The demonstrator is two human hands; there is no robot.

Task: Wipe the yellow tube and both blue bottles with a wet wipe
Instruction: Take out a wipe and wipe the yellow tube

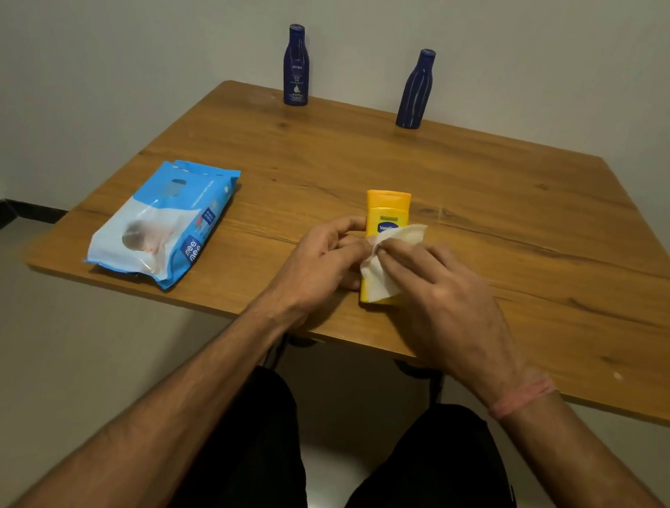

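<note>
Head view, left to right: the soft blue wipes pack (164, 221) lies flat near your table's (504, 218) left edge. Your left hand (320, 256) curls round the yellow tube's (386, 218) left side, steadying it. That glossy plastic tube lies at centre, its long axis running away from you, cap end far. Your right hand (440, 295) pinches the crumpled white wet wipe (388, 262) against its front face, so your strokes should likely follow that axis. Both smooth dark blue bottles, left bottle (296, 67) and right bottle (416, 90), stand upright at the far edge, well apart, each nearer its same-side hand.
</note>
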